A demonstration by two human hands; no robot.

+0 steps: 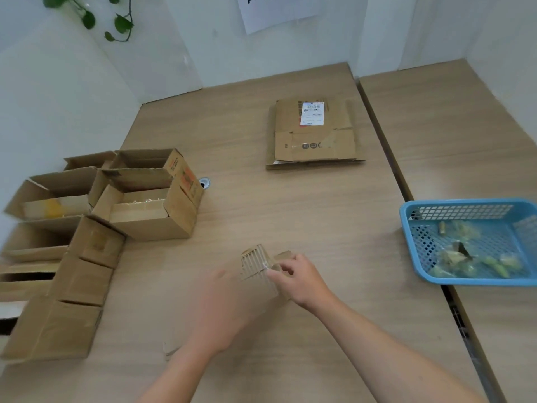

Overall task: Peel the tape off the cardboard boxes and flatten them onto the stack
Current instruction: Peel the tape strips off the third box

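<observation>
- Bare left hand [223,303]: blurred, back facing up, forearm coming in from low centre; grip unreadable.
- Bare right hand [300,279]: fingers curled, thumb and forefinger pinching a thin clear tape strip [265,266]; forearm angled in from lower right.

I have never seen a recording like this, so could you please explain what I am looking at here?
One camera, worn on a person's head, looks down at their two bare hands; there is no machine. On the wooden table lie open cardboard boxes at the left, a stack of flattened boxes farther back, and a blue basket of scraps at the right. The left hand, blurred, rests on a piece of cardboard while the right hand pinches its tape.
</observation>
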